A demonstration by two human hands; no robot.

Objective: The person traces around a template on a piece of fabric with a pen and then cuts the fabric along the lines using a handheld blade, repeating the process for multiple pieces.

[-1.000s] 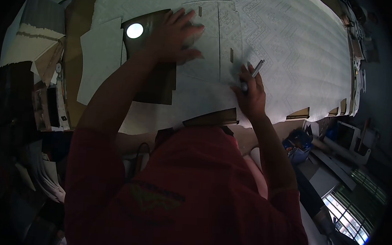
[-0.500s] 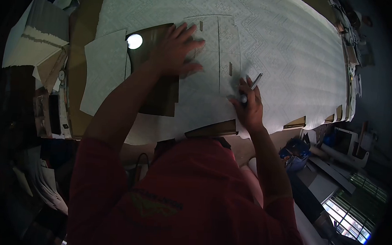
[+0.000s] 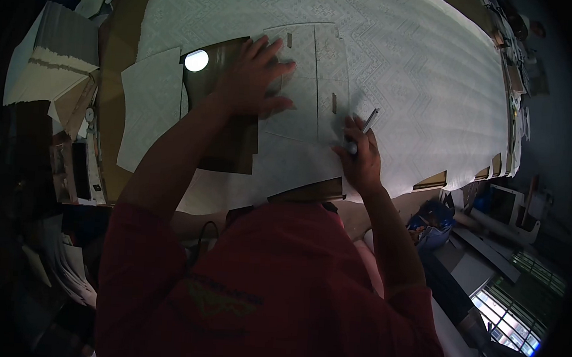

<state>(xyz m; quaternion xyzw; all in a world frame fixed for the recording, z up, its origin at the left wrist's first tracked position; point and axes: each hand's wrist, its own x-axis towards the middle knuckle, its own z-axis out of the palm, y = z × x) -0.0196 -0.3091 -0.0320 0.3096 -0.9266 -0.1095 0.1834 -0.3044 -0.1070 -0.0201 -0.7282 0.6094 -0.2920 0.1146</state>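
Silver pen [image 3: 371,120]: 1 | left hand [image 3: 249,78]: 1, fingers spread | right hand [image 3: 364,160]: 1, pinching pen

Room rightward over sheet [image 3: 428,102], left forearm [image 3: 185,136] obstructing

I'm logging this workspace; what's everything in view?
Table: one, brown, upper view
Patterned sheet: one, white, on table
Slotted panel: one, pale, upper centre
Dark area: one, brown, left of panel
Pale piece: one, whitish, farther left
Bright spot: one, white, on dark area
Pen-like tool: one, silvery, right of panel
Stacked sheets: uncountable, pale, upper left
Bundle: one, blue, right
Edge clutter: uncountable, mixed, far right
Window: one, bright, lower right
Shirt: one, red, bottom centre
Left hand: one, bare, over dark area
Right hand: one, bare, holding the tool
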